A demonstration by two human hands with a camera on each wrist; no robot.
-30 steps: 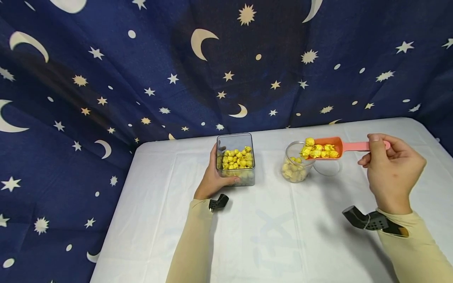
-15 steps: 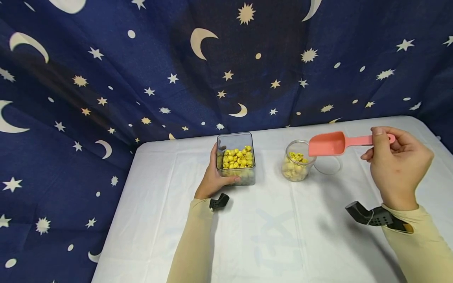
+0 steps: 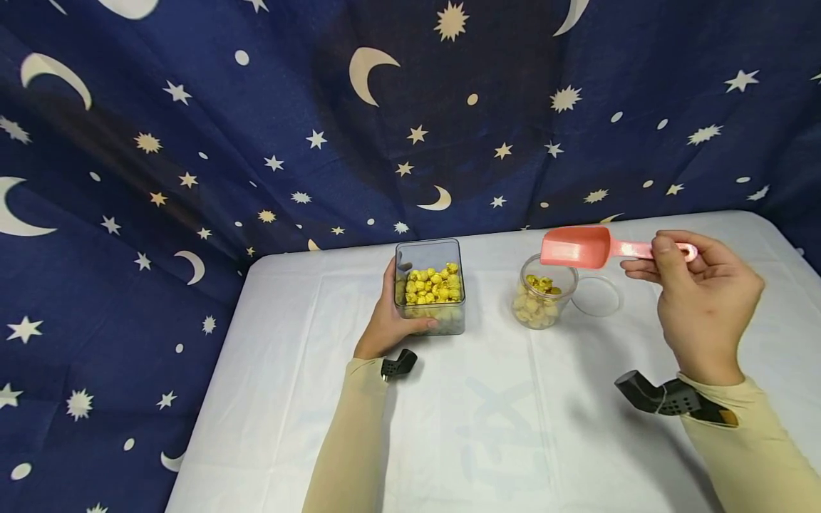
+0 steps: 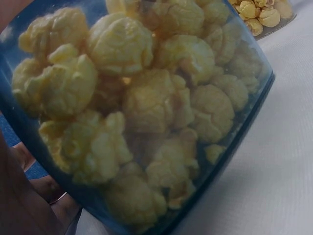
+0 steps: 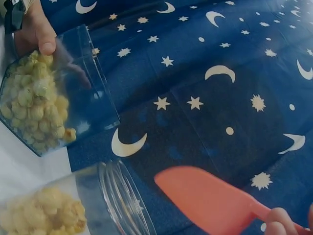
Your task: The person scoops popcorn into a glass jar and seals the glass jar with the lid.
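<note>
My left hand [image 3: 391, 324] grips a clear square container [image 3: 428, 249] by its left side, thumb across the front. Yellow popcorn [image 3: 432, 285] fills its lower part; the left wrist view shows it close through the wall. In my right hand [image 3: 705, 306] I pinch the handle of a pink scoop [image 3: 577, 247], whose bowl is bare inside. The scoop hovers above and just behind a clear round jar [image 3: 535, 313], open at the top and partly filled with popcorn. In the right wrist view the scoop [image 5: 210, 198] is apart from the jar's rim [image 5: 129, 196].
A clear round lid [image 3: 596, 296] lies flat to the right of the jar. All stands on a white-covered table [image 3: 474, 427]. Behind it hangs a dark blue curtain [image 3: 288, 92] with moons and stars.
The scoop, full of popcorn a second ago, has tipped over the jar and now holds none. Popcorn in the jar stands higher. The right hand has since shifted slightly left.
</note>
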